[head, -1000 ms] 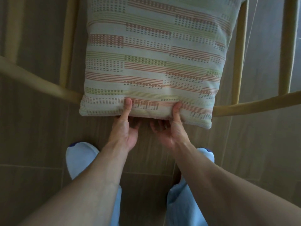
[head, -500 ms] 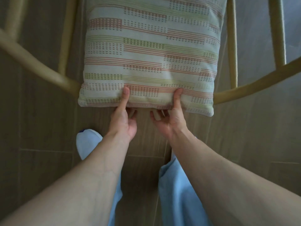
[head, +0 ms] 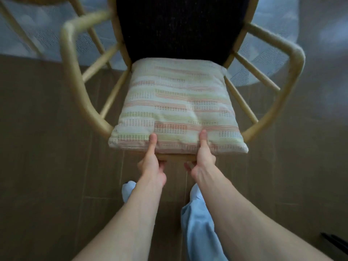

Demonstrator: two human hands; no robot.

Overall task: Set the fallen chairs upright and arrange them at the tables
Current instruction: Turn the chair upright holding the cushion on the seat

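Note:
A wooden armchair [head: 73, 76] with curved arms and a dark woven seat [head: 180, 27] fills the upper view. A striped cushion [head: 177, 108] in white, orange and green lies against its back rail. My left hand [head: 151, 162] grips the chair's top rail with the cushion's near edge, thumb on the fabric, fingers curled underneath. My right hand [head: 202, 159] holds the same edge a little to the right, thumb on top. Which way the chair is tilted I cannot tell.
Brown wood-look floor tiles [head: 47, 166] lie all around. A pale blue-grey patterned rug [head: 273, 68] sits under the far part of the chair. More wooden legs [head: 18, 27] show at the top left. My light blue trousers and feet [head: 197, 223] are below.
The chair with its cushion has swung away from me, so its arms and dark seat now show. Both hands have kept their hold on the near edge.

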